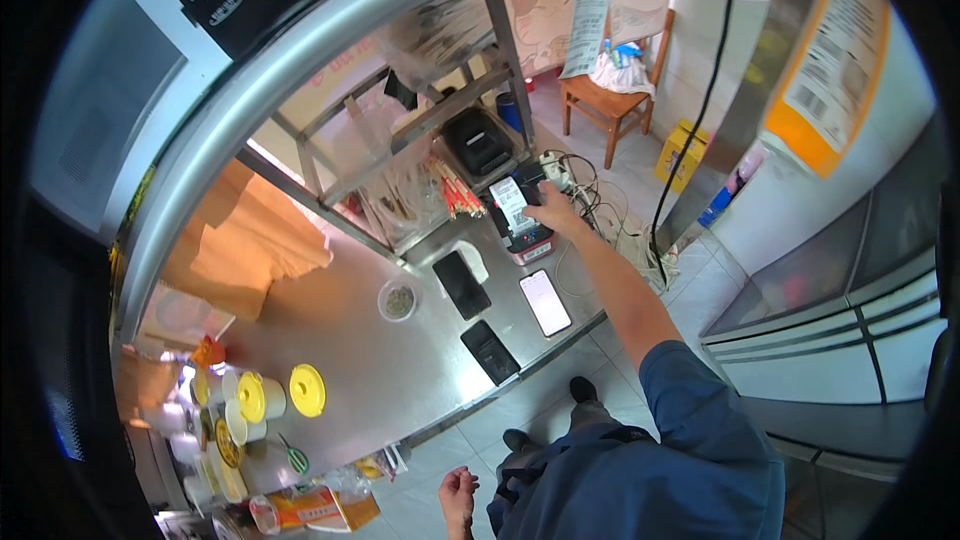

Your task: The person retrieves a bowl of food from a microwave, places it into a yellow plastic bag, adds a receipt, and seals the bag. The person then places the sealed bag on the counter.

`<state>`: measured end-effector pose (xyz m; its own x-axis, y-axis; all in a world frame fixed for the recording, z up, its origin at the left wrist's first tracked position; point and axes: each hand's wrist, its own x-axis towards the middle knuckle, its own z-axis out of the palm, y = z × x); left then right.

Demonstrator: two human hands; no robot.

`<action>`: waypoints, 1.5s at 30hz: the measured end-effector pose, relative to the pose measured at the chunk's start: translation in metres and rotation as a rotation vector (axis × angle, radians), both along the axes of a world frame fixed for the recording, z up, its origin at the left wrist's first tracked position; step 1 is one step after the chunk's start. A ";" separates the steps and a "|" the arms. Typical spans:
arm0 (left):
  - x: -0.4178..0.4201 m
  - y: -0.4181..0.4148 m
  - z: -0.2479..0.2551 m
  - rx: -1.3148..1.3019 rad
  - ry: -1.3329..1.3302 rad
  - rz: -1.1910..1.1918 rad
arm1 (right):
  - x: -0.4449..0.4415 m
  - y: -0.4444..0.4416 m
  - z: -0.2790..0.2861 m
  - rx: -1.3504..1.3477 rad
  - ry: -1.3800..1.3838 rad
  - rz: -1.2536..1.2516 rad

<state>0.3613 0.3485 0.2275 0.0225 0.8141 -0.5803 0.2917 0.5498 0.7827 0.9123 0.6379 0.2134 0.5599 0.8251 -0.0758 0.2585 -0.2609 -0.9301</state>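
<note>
My right hand [556,208] reaches over a small label printer [529,244] on the steel counter [352,382]. Its thumb meets the edge of a printed paper slip [511,204] lying on top of the printer; whether the fingers pinch the paper is hard to see. My left hand [458,493] hangs low beside my body, fingers loosely curled, with nothing visible in it. Before the printer lie a phone with a lit white screen [545,303] and two dark phones, one farther back [461,285] and one by the counter edge [490,352].
Behind stands a black printer [478,141], with wrapped chopsticks [457,191] beside it. Cables [592,187] tangle at the right. A small clear tub [397,301] sits mid-counter. At the left are yellow-lidded containers [261,397] and green-handled scissors [297,459]. A wooden chair [611,105] stands beyond.
</note>
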 end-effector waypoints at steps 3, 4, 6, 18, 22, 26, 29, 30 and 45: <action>0.030 -0.009 0.010 -0.019 0.024 -0.010 | 0.003 0.007 0.001 0.039 0.149 0.250; 0.039 -0.010 0.012 -0.028 0.023 -0.013 | 0.011 0.011 0.002 0.039 0.235 0.371; 0.045 -0.015 0.010 -0.019 0.030 -0.029 | 0.013 0.007 0.008 0.093 0.367 0.534; 0.097 0.013 0.012 -0.013 -0.041 -0.194 | 0.053 -0.037 0.016 -0.135 -0.163 0.725; 0.142 0.075 0.034 0.101 -0.135 -0.215 | -0.023 -0.071 0.060 0.114 0.449 0.764; 0.206 0.147 0.086 0.041 -0.754 -0.149 | -0.115 -0.117 0.110 0.127 0.879 0.836; 0.223 0.171 0.118 0.058 -1.034 -0.171 | -0.152 -0.146 0.131 -0.109 0.880 0.964; 0.221 0.175 0.125 0.070 -1.038 -0.133 | -0.164 -0.156 0.132 -0.074 0.868 0.924; 0.156 0.156 0.141 0.183 -1.153 -0.197 | -0.228 -0.222 0.129 -0.116 0.745 0.651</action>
<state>0.5176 0.5046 0.3684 0.5907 0.8069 -0.0107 -0.5706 0.4270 0.7015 0.6843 0.4157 0.3429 -0.2229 0.9198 -0.3231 -0.2560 -0.3750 -0.8910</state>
